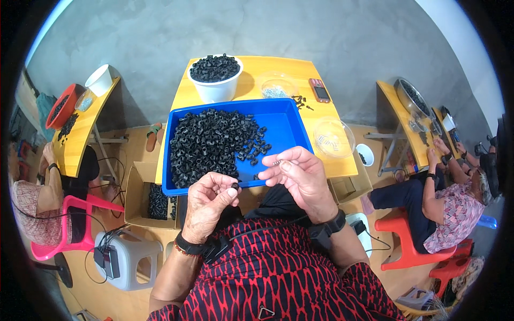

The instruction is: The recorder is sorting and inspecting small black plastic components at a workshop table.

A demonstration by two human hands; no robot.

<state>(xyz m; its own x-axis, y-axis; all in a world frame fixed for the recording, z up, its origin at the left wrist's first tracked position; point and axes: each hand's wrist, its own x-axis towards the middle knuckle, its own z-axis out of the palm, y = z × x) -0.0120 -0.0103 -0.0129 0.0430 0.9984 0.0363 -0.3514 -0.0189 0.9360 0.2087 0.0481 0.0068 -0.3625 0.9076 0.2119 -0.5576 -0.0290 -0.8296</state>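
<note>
Black part (235, 185) is pinched by the left hand (209, 202), fingers closed, at the near edge of the blue tray (276, 119). Small metal piece (277, 162) is gripped between fingertips of the right hand (305, 182), by the near right corner. Open room is seen toward the far right corner.

I can't read any words, numbers or signs from where I sit. The phone (320, 91) lying by the far right corner of my table (289, 64) is the likeliest place for some, but any marks on its face are too small and blurred for me to make out.
</note>
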